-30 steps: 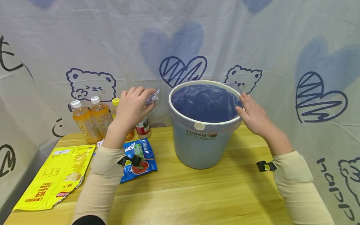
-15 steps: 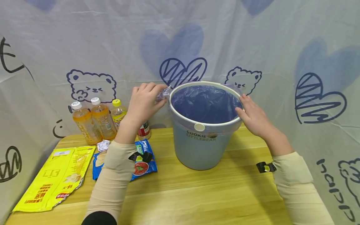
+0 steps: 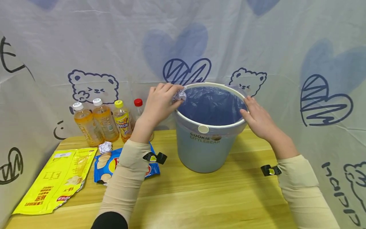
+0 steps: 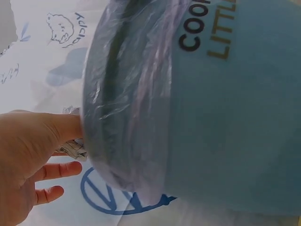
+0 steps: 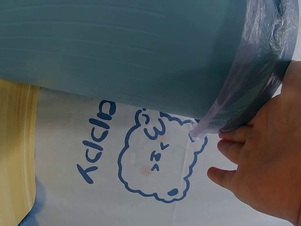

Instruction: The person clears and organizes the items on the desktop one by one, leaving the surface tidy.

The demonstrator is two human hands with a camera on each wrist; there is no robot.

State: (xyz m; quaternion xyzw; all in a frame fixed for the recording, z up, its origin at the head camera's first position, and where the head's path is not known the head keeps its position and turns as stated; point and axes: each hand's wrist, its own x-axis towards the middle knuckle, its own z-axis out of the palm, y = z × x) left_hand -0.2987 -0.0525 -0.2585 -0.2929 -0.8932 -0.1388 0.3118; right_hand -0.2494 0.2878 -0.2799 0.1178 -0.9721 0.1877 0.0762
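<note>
My left hand (image 3: 161,100) pinches a crumpled ball of printed paper (image 3: 179,95) between thumb and fingers, at the left rim of a trash can (image 3: 204,152). In the left wrist view, part of the crumpled paper (image 4: 75,148) shows behind the thumb, and two other fingers stick out free. The blue-grey can stands upright and is lined with a thin translucent bag (image 3: 211,105) folded over its white rim. On the far side my right hand (image 3: 258,119) holds the rim, thumb over the opening and fingers along the outside, touching the liner in the right wrist view.
On the left stand several bottles (image 3: 85,125), one with a red cap (image 3: 138,102) partly behind my left arm. A crumpled foil-like ball (image 3: 105,147), a blue chip bag (image 3: 108,163) and a flat yellow package (image 3: 57,181) lie on the wooden table (image 3: 206,200). A printed curtain (image 3: 131,38) hangs behind.
My left hand has moved right with the crumpled paper, from beside the bottles to the can's left rim. The right hand has stayed on the rim, and the can has not moved.
</note>
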